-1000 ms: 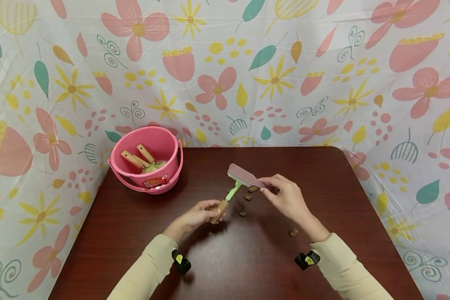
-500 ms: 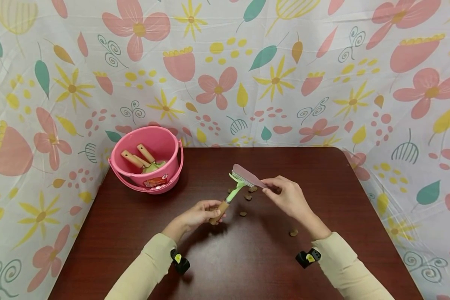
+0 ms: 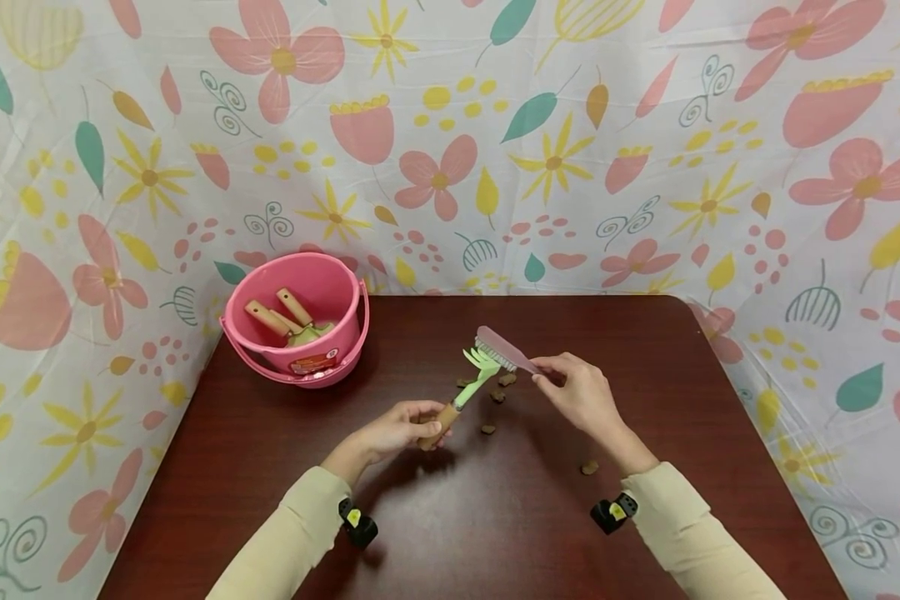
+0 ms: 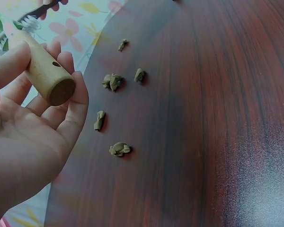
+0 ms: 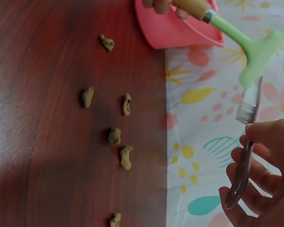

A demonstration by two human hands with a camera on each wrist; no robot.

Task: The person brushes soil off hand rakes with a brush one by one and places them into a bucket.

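Observation:
A small hand rake [image 3: 470, 387] with light-green tines and a wooden handle is gripped by my left hand [image 3: 393, 435] above the table. The left wrist view shows the butt of its handle [image 4: 49, 75] between thumb and fingers. My right hand [image 3: 581, 398] pinches the handle of a mauve brush [image 3: 502, 343] with white bristles. Those bristles [image 5: 247, 104] meet the green rake head [image 5: 260, 54] at its right side in the head view. Below both tools, several brown, clay-like lumps [image 3: 498, 397] lie scattered on the tabletop.
At the table's back left stands a pink bucket [image 3: 292, 273], holding wooden-handled tools [image 3: 270, 318] with green parts. One lump [image 3: 588, 467] lies apart, near the right forearm. A floral-printed cloth [image 3: 435, 108] hangs behind the dark wooden table [image 3: 487, 533].
The brush has slid to the right across the rake head, so the green tines it covered now show. The left hand has hardly moved; bucket and lumps stay in place.

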